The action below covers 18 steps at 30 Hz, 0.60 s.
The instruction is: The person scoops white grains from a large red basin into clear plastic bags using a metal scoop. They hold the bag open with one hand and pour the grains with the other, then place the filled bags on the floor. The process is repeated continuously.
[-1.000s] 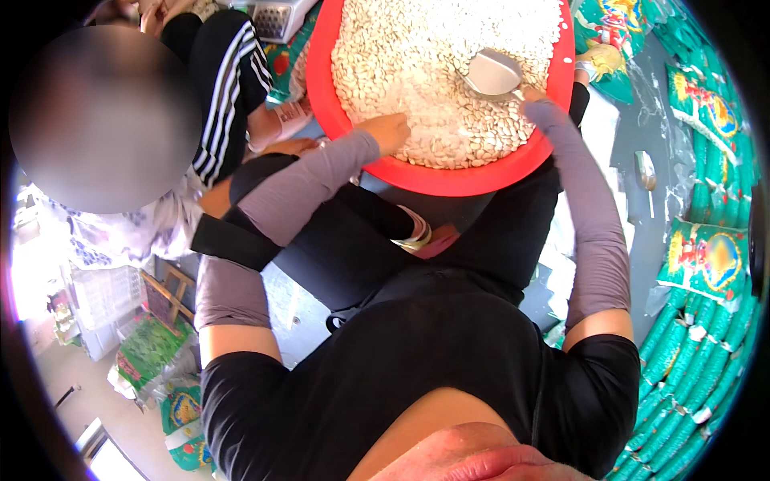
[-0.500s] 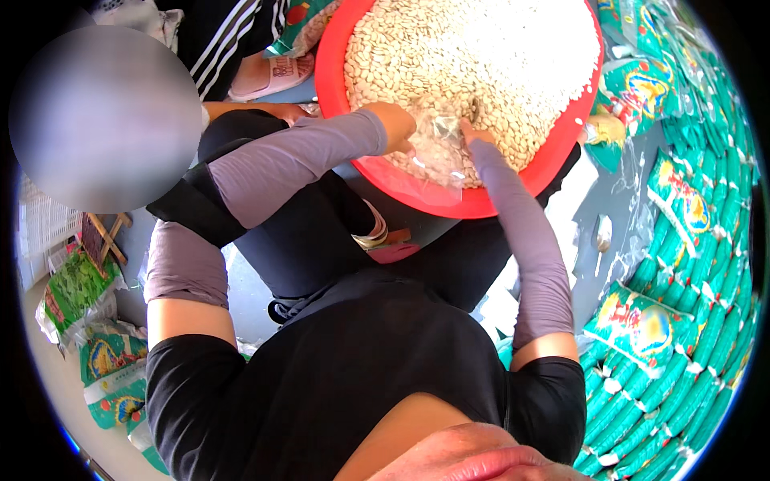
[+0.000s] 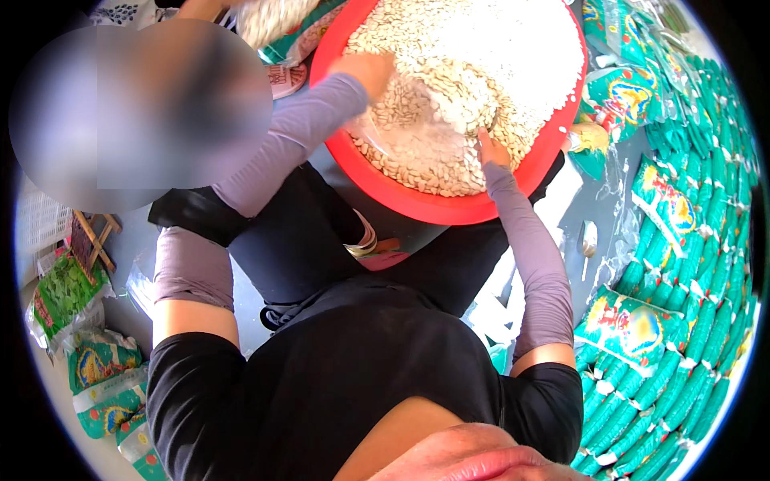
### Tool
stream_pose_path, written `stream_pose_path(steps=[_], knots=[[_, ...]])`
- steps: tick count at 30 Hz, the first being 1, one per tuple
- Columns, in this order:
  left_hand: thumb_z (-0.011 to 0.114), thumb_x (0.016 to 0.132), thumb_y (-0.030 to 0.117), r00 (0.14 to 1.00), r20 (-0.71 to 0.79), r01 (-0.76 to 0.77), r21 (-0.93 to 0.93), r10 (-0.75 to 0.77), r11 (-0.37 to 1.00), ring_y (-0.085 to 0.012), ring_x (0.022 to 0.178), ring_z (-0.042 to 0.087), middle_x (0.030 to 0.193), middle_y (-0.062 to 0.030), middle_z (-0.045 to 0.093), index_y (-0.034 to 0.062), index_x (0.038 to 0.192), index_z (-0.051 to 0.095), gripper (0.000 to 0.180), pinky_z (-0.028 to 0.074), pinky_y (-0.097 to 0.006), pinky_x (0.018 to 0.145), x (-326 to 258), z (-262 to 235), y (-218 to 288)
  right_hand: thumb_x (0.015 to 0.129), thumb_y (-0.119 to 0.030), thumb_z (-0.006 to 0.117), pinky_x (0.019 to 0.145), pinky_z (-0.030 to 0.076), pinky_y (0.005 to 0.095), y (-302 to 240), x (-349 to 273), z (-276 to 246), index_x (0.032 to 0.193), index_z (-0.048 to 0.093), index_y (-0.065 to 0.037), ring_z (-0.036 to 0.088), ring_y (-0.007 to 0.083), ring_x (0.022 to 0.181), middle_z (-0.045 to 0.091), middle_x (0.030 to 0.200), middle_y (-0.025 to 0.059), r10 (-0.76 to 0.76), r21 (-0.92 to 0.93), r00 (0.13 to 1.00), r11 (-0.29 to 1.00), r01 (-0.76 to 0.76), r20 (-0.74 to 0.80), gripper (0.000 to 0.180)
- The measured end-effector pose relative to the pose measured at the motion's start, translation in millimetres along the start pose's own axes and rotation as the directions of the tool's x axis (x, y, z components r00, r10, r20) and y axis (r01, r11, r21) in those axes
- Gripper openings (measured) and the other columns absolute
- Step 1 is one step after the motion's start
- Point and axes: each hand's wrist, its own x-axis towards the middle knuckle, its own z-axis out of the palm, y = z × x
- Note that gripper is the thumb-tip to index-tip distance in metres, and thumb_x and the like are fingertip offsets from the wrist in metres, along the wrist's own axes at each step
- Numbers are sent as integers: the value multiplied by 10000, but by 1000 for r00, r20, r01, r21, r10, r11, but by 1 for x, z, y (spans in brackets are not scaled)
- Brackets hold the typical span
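A big red tub (image 3: 437,210) full of pale pumpkin seeds (image 3: 449,175) stands before my knees. Over its left rim, my left hand (image 3: 366,74) is closed, somewhat blurred, on a clear plastic bag (image 3: 385,132) that spreads above the seeds. Inside the tub on the right, my right hand (image 3: 495,149) grips what looks like a scoop (image 3: 495,120). Seeds heaped on it cover most of it, and only a dark bit of edge shows. The heap is close beside the bag's mouth.
Green printed packets (image 3: 630,329) are stacked in rows along the right. A spoon (image 3: 589,239) lies on the grey floor. At left are a small wooden stool (image 3: 95,240) and more green packets (image 3: 104,365). Another person's arm (image 3: 200,10) shows at the top left, beside a filled bag (image 3: 277,22).
My left hand has moved up and left with the bag. My right hand has shifted slightly right and down, and heaped seeds now show in front of it. The other person has moved.
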Motion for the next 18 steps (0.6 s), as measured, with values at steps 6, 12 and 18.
stream_pose_path(steps=[6,12,18], knots=[[489,823,124,872,-364,-278,183,328,943,-274,595,617,729,-89,577,92,920,487,101,475,-381,462,-16,-8,10,794,-551,566,395,303,235,-39,-34,-56,754,628,-23,384,74,420,456,519,-15,85,133,996,988,-82,-20,533],[490,835,236,907,261,-345,11,330,938,-315,793,625,854,-138,629,90,988,559,222,492,-433,686,-30,58,28,802,-580,523,385,321,220,-54,-67,-80,758,618,-43,398,74,406,461,536,-19,49,59,999,997,-48,-17,547],[506,829,286,966,235,-66,-196,112,978,-301,924,598,977,-123,634,112,1014,613,275,473,-410,796,-11,59,50,824,-581,483,375,316,215,-49,-97,-92,744,612,-78,395,62,399,464,539,-33,92,-21,993,996,-90,73,526]])
